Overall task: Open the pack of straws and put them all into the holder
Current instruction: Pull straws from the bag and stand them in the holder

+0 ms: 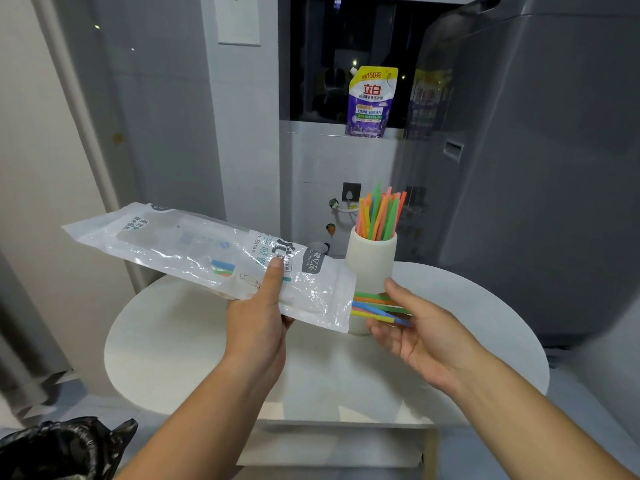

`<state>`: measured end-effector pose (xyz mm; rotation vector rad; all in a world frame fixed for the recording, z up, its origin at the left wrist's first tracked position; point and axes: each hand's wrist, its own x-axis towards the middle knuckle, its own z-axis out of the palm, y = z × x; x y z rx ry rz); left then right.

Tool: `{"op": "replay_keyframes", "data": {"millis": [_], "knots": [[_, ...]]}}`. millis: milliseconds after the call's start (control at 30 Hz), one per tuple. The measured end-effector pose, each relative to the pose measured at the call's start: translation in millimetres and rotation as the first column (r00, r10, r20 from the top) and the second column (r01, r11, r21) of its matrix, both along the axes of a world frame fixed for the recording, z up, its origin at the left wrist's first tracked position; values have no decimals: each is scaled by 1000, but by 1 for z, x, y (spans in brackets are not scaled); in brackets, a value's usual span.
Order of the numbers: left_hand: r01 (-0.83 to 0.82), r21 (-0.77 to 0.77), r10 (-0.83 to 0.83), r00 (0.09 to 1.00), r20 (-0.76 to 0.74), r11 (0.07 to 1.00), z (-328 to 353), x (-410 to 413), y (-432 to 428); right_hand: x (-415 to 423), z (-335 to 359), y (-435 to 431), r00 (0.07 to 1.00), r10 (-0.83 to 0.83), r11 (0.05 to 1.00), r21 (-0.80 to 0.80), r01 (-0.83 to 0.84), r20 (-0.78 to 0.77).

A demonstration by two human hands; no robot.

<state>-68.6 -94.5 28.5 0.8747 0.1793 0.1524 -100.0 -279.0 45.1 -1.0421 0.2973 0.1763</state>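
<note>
Straws (377, 306) half inside pack (194, 244) (ends unclear)

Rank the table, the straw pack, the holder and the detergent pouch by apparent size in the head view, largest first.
1. table
2. straw pack
3. holder and detergent pouch: they look about alike, and the pouch stands farther back, so I will not rank these two.
</note>
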Motion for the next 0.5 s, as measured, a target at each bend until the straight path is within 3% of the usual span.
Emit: {"op": "replay_keyframes", "data": {"millis": [100,300,500], "knots": [[4,6,-4,1000,-1,1000,0,-2,-3,0,-4,6,998,-13,993,-120,19,54],[29,3,-29,999,13,1000,1,-3,0,1,-7,0,998,-53,997,-60,54,27],[43,23,-43,999,18,999,0,-5,-3,3,-10,6,996,-67,983,-165,77,65]]}}
